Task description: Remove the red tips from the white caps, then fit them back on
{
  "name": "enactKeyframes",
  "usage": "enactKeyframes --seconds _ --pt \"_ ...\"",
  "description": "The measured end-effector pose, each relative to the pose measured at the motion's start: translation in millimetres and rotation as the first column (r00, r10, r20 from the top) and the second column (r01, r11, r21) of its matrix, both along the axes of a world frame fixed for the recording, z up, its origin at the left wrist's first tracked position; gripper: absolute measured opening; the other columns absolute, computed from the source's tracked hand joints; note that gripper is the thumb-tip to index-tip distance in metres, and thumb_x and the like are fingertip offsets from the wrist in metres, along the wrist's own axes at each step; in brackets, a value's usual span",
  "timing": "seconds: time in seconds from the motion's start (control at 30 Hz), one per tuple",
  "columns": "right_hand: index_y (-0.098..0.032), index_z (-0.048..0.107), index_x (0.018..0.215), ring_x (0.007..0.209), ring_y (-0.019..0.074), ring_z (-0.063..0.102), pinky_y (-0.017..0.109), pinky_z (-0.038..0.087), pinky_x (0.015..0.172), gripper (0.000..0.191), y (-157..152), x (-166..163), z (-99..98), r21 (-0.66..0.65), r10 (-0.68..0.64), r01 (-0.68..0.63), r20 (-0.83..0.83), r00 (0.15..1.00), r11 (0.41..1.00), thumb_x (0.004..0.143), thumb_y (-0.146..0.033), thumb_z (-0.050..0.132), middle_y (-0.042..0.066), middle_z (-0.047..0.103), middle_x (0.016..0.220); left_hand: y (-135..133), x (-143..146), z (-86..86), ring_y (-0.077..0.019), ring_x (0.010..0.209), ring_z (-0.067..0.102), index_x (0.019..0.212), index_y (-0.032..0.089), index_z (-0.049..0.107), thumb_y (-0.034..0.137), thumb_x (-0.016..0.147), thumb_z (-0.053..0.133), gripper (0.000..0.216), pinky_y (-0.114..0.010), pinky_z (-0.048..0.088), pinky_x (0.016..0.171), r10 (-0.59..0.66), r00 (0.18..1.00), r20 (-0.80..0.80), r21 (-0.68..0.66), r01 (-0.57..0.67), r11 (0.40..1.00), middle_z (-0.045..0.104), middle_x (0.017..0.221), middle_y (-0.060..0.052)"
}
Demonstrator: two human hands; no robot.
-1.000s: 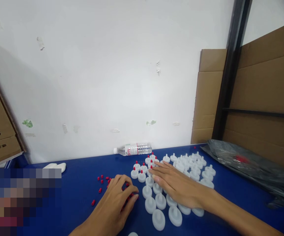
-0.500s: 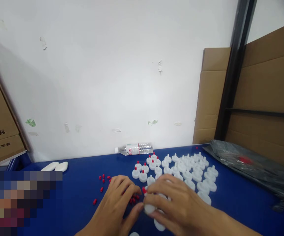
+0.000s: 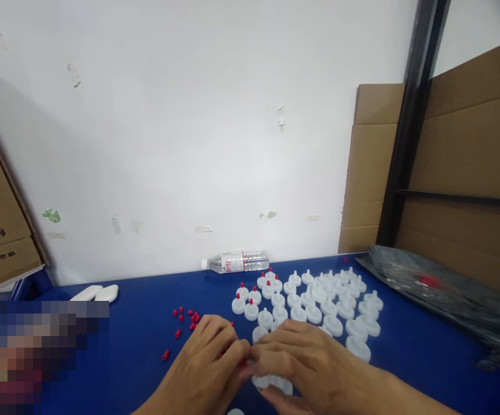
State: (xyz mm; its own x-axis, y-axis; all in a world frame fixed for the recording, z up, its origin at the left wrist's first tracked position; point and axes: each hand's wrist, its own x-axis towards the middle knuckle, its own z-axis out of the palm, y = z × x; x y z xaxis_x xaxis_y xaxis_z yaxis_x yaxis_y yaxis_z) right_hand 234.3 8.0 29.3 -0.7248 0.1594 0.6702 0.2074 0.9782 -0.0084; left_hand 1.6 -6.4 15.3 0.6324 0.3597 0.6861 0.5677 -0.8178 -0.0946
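My right hand is closed on a white nozzle cap, mostly covered by the fingers. My left hand meets it from the left, its thumb and fingers pinched together at a small red tip cap. Whether that tip is seated on the nozzle is hidden. Loose red tips lie scattered left of my left hand. Beyond my right hand stands a cluster of white nozzle caps with bare spouts. Several caps with red tips fitted stand at the cluster's left side.
A clear plastic bottle lies against the wall at the back of the blue table. Two white oval objects rest at the back left. Grey plastic film covers the right side, near cardboard. A blurred-out patch hides the lower left.
My left hand's fingers have closed in against the right hand. The cap's red tip, visible upright in the right hand before, now sits lower, at the left fingertips.
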Motion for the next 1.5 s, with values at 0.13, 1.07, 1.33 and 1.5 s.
enactKeyframes --seconds 0.13,1.07,1.33,1.5 --pt "-0.019 0.054 0.114 0.089 0.0113 0.072 0.025 0.053 0.082 0.019 -1 -4 1.0 0.034 0.021 -0.02 -0.032 0.999 0.999 0.096 -0.015 0.059 0.002 0.076 0.102 -1 2 -0.7 -0.0233 0.079 0.049 0.086 0.022 0.05 0.021 0.111 0.028 0.034 -0.037 0.041 0.074 0.084 0.994 -0.066 0.102 -0.077 0.992 0.06 0.08 -0.005" --pt "-0.02 0.053 0.146 0.138 0.029 0.054 0.055 0.047 0.111 0.04 45 35 3.9 0.092 -0.409 0.398 0.193 0.892 0.913 0.109 -0.029 0.043 0.012 0.06 0.147 5 -8 -0.1 -0.0228 0.093 0.051 0.091 0.022 0.057 0.024 0.108 0.039 0.025 -0.036 0.045 0.081 0.117 0.991 0.072 -0.49 -0.067 0.869 0.062 0.096 -0.004" --pt "-0.031 0.035 0.16 0.153 0.028 0.032 0.058 0.021 0.127 0.052 50 42 -8.5 -0.266 -0.295 0.394 0.344 0.892 0.88 0.11 -0.045 0.038 0.004 0.041 0.162 22 -12 -24.6 -0.024 0.103 0.051 0.099 0.024 0.062 0.015 0.102 0.054 0.013 -0.038 0.046 0.089 0.142 0.985 -0.094 -0.384 -0.167 0.908 0.061 0.109 -0.004" --pt "-0.027 0.049 0.153 0.15 0.0299 0.039 0.062 0.021 0.126 0.048 46 40 0.5 -0.338 -0.269 0.402 0.377 0.886 0.851 0.11 -0.044 0.034 0.005 0.056 0.152 23 -11 -23.8 -0.0245 0.105 0.053 0.104 0.025 0.064 0.009 0.097 0.064 0.017 -0.039 0.045 0.09 0.159 0.975 -0.157 -0.407 -0.211 0.889 0.063 0.111 -0.002"
